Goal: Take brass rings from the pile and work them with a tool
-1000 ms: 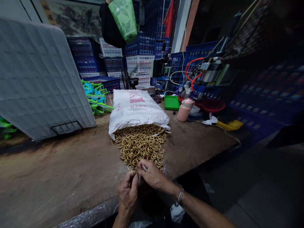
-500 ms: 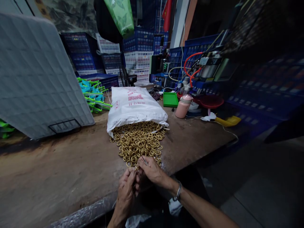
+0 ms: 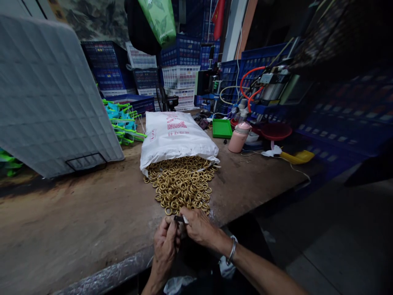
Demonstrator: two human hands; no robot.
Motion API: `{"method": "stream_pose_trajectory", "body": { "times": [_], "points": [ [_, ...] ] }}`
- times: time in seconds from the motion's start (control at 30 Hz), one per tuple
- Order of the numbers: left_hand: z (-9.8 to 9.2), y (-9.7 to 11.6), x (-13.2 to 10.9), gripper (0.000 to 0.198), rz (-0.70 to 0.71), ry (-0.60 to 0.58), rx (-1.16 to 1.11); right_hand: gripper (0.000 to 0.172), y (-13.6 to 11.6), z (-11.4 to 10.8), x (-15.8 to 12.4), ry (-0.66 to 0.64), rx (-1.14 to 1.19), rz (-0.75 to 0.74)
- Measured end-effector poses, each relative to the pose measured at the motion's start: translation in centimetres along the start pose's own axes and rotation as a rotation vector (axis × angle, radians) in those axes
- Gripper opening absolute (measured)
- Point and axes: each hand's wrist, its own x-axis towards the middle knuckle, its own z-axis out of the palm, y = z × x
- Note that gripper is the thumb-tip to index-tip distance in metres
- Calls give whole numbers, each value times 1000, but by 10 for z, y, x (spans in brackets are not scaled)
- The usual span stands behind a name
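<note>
A pile of brass-coloured rings (image 3: 181,185) spills from the open mouth of a white printed sack (image 3: 175,137) lying on the worn wooden bench (image 3: 76,221). Both hands meet at the near edge of the pile. My left hand (image 3: 165,245) is curled, its fingers pinched against a small dark piece (image 3: 178,219). My right hand (image 3: 199,228), with a metal bracelet on the wrist, is closed over the same piece from the right. Whether a ring is also in the fingers is too small to make out.
A grey quilted panel (image 3: 49,98) leans on the left. Green and blue plastic hangers (image 3: 122,121) lie behind it. A green tray (image 3: 221,129), pink bottle (image 3: 238,137), red bowl (image 3: 274,132) and yellow scoop (image 3: 297,157) stand at the right. Stacked blue and white crates (image 3: 179,76) fill the back.
The hands stay together at the pile's near edge. The right hand has shifted slightly over the left fingers, and a small dark piece now shows between them. The view shifted a little.
</note>
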Motion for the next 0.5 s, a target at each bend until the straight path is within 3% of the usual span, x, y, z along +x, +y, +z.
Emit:
{"method": "stream_pose_trajectory", "body": {
  "times": [0.13,0.33,0.5],
  "points": [
    [1,7,-11,36,-45,-35,-20,23,10,-2,6,19,-108,93],
    [-4,9,-11,29,-196,-68,-279,20,6,-13,30,176,-77,119],
    [-17,0,-2,25,-122,-71,-291,12,-5,-7,58,196,-138,121]
  ]
}}
